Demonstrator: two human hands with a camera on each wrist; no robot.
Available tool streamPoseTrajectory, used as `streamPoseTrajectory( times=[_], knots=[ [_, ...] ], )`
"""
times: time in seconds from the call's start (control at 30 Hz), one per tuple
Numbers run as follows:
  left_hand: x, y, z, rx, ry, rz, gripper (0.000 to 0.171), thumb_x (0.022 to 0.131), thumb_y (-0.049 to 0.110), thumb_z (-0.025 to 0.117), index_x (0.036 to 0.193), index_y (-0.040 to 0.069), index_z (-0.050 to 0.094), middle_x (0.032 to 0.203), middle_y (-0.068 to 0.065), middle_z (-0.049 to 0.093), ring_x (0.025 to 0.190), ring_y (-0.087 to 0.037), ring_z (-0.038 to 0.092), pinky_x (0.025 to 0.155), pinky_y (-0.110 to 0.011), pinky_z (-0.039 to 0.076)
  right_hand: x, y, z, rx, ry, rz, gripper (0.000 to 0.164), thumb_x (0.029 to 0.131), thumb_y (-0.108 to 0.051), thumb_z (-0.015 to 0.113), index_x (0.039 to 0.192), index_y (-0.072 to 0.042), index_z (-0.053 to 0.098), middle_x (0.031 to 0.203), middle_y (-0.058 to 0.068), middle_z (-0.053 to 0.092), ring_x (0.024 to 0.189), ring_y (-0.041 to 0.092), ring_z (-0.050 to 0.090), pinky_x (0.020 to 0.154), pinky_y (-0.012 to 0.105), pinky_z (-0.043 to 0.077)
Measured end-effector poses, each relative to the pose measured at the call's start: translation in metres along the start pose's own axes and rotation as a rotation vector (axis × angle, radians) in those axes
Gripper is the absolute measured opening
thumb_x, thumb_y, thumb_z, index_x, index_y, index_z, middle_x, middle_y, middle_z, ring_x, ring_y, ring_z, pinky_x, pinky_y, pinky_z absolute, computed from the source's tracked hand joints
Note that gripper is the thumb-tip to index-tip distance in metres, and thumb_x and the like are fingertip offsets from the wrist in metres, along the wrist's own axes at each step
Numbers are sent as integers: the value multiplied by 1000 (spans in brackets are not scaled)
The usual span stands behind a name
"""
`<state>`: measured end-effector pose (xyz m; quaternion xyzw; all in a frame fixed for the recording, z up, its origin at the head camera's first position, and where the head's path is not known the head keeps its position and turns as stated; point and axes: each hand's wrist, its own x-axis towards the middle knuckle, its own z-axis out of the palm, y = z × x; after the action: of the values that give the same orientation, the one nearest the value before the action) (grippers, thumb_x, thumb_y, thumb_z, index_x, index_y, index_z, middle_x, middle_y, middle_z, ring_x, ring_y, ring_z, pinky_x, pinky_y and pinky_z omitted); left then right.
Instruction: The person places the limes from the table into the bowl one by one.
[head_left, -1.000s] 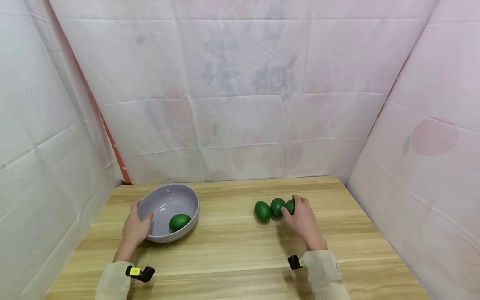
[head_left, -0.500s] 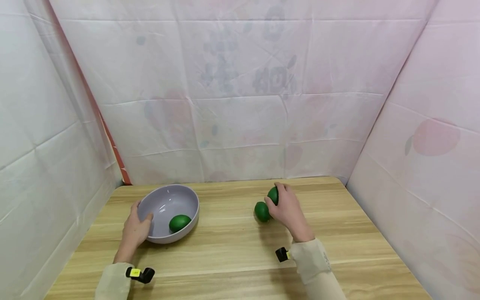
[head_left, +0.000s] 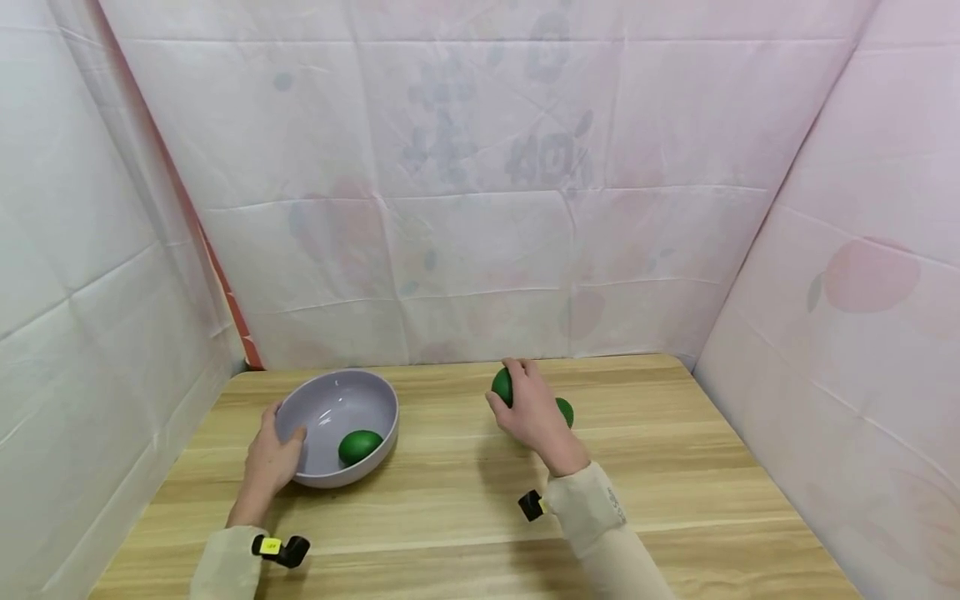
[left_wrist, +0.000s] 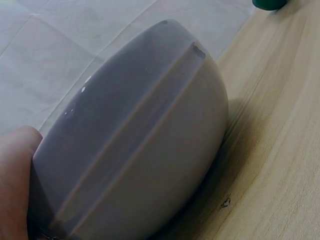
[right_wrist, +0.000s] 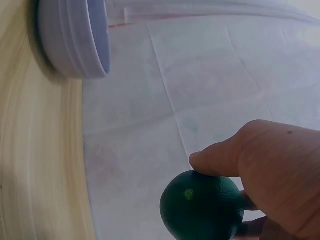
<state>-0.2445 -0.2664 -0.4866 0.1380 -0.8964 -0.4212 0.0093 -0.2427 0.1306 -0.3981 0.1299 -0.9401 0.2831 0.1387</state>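
A lilac-grey bowl (head_left: 322, 408) stands at the left of the table, with one green lime (head_left: 360, 447) inside it. My left hand (head_left: 270, 458) grips the bowl's left rim, thumb on the inner side. In the left wrist view the bowl's outer wall (left_wrist: 135, 135) fills the middle. My right hand (head_left: 531, 412) holds another lime (head_left: 502, 386) between thumb and fingers, raised above the table. The right wrist view shows this held lime (right_wrist: 200, 207) close up. Partly hidden behind the right hand, a further lime (head_left: 565, 412) lies on the table.
The wooden table (head_left: 435, 517) has pale cloth walls (head_left: 480, 250) along its back and both sides. Bare wood lies between the bowl and the right hand. Wrist cameras (head_left: 281, 548) sit on both sleeves.
My right hand has gripped a lime at the right, lifted it and carried it left over the other limes. The left hand and bowl stay in place.
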Motion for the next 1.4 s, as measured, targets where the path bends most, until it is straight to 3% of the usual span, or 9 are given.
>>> streamPoseTrajectory(
  times=[0.27, 0.7, 1.4],
  knots=[
    [1, 0, 0, 3, 1, 0, 76, 105, 27, 42, 164, 9, -2, 166, -33, 15, 148, -58, 22, 119, -72, 25, 5, -10, 20, 2, -60, -72, 60, 98, -26, 66, 147, 3, 46, 144, 28, 49, 120, 44, 61, 97, 56, 56],
    [2, 0, 0, 3, 6, 2, 76, 104, 27, 42, 164, 9, -2, 165, -33, 15, 148, -58, 22, 118, -72, 25, 10, -33, 43, 28, -182, -120, 60, 98, -27, 65, 149, -1, 45, 147, 23, 48, 123, 42, 60, 98, 52, 56],
    [-2, 2, 0, -5, 6, -16, 77, 104, 27, 44, 164, 10, -2, 165, -33, 16, 148, -58, 23, 119, -71, 26, 18, -58, 75, -34, -256, -220, 60, 97, -28, 67, 149, -7, 46, 150, 18, 50, 126, 34, 61, 102, 47, 56]
  ],
)
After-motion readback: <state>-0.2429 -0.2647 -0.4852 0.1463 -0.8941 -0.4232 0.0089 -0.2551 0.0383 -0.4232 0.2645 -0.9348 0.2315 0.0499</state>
